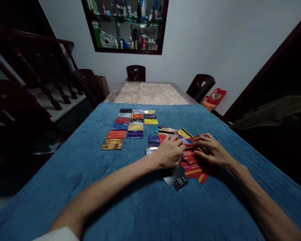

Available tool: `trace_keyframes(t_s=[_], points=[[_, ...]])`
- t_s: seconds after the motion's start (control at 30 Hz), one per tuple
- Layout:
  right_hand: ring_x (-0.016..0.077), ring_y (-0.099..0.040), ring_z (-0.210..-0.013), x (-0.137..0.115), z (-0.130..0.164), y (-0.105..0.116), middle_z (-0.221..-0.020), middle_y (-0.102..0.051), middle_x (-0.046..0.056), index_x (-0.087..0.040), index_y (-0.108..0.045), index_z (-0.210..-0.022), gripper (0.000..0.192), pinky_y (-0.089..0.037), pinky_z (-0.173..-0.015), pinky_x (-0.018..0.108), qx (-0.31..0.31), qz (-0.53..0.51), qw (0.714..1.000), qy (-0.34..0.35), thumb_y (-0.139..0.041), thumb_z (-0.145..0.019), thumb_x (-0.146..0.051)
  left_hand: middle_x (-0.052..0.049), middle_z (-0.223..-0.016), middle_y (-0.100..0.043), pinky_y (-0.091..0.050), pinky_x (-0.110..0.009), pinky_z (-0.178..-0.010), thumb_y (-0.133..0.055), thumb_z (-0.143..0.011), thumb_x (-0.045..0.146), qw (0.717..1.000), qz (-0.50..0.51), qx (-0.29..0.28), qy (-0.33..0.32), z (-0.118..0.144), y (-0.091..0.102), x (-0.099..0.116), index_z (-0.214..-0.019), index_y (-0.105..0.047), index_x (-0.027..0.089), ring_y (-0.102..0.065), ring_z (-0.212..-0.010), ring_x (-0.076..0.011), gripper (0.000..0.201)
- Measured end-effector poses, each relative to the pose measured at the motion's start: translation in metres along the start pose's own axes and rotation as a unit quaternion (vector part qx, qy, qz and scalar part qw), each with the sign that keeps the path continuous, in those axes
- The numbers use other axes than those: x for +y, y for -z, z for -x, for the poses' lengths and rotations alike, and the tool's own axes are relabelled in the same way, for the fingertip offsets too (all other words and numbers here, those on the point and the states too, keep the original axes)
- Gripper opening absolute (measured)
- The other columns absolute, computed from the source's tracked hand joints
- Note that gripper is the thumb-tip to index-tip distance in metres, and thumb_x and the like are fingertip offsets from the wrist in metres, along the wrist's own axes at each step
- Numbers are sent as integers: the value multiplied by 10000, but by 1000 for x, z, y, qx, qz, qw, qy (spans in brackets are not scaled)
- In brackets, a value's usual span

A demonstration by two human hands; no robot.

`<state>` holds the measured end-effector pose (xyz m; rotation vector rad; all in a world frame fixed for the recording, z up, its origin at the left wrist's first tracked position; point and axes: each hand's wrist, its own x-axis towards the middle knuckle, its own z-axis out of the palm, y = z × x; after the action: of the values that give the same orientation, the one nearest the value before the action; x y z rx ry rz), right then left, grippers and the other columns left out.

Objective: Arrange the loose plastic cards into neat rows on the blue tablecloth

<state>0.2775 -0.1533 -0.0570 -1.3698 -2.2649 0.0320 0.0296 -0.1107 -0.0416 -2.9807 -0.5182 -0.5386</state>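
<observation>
A loose pile of bank cards lies under and around both hands, in red, yellow, blue, black and silver. My left hand is over the pile's left part with its fingers curled closed; whatever is in them is hidden. On the pile's right side, my right hand bends its fingers and thumb around a dark card with a yellowish edge. Left of the pile, more cards form three columns, among them a gold card, an orange-red card and a dark blue card.
A blue cloth covers the near part of the table, with a patterned tabletop beyond it. Dark chairs stand around the far end. A red bag is at the right, and a glass-shelved cabinet is set in the wall.
</observation>
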Motion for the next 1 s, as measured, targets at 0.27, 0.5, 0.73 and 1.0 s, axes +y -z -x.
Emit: trace_keyframes(t_s=[0.27, 0.5, 0.73, 1.0], points=[[308, -584, -1051, 3, 4, -3, -1058, -710, 123, -297, -749, -1031, 281, -497, -919, 534, -41, -23, 999, 6, -633, -834, -460, -175, -1202, -621, -422, -495, -952, -531, -940, 346, 1000, 6, 20, 13, -6, -19, 16, -1099, -651, 101, -513, -1185, -335, 316], [307, -563, -1085, -4, 3, -9, -1101, -700, 123, -282, -742, -1069, 300, -473, -964, 542, -46, -24, 999, 7, -621, -848, -445, -172, -1090, -676, -438, -509, -906, -523, -940, 348, 1000, -6, -3, 7, -3, -25, 13, -963, -707, 106, -526, -1153, -354, 305], [302, -551, -1106, -5, 4, -14, -1144, -686, 117, -292, -729, -1136, 329, -455, -995, 550, -36, -27, 999, 10, -612, -868, -441, -188, -1114, -660, -449, -491, -886, -571, -916, 338, 1000, 2, -12, 28, -3, -24, 10, -1030, -693, 85, -518, -1178, -360, 303], [307, -550, -1113, -10, 1, -7, -1185, -680, 121, -279, -707, -1198, 382, -438, -986, 566, -56, -21, 998, 36, -622, -872, -457, -173, -945, -709, -431, -476, -871, -514, -941, 291, 998, -57, 27, -27, -5, -29, 6, -878, -715, 86, -610, -956, -296, 294]])
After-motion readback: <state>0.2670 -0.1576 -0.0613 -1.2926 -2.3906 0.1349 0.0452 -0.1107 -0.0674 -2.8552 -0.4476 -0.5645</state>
